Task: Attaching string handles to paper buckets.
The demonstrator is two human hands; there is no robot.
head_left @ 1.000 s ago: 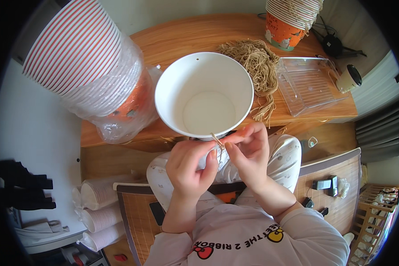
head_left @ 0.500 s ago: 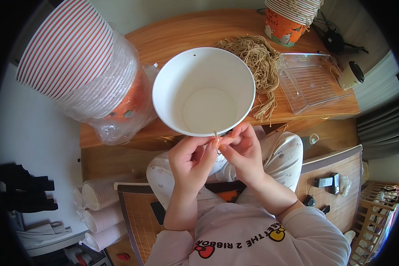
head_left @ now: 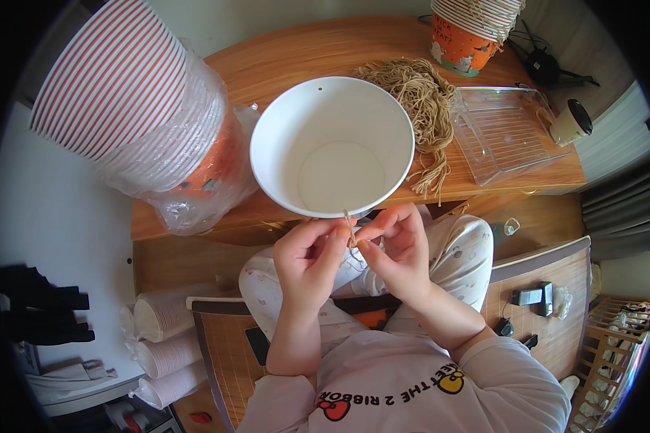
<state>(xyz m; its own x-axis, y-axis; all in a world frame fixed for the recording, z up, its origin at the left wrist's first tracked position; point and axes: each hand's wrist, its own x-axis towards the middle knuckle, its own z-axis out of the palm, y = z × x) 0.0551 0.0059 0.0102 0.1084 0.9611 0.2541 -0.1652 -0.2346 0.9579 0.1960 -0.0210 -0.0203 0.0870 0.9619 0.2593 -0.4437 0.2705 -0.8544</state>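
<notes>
A white-lined paper bucket (head_left: 282,155) stands before me at the desk's front edge, its open mouth tipped toward me. One small hole shows in its far wall near the rim. A thin tan cord (head_left: 347,219) comes over the near rim and runs down between my fingers. My left hand (head_left: 309,252) pinches the cord just below the rim. From the other side my right hand (head_left: 396,249) pinches it too, thumb and forefinger meeting the left fingertips. A short loop of cord hangs under the fingertips. The bucket's outer near side is hidden.
A bundle of tan cords (head_left: 412,90) lies right of the bucket on the wooden desk (head_left: 267,54). Beyond it are a clear plastic tray (head_left: 502,133), a lidded cup (head_left: 572,123) and stacked orange buckets (head_left: 464,47). A tall plastic-wrapped bucket stack (head_left: 115,86) leans at left.
My fingertips have parted slightly and more of the cord shows between them and the rim. The bucket has shifted very slightly.
</notes>
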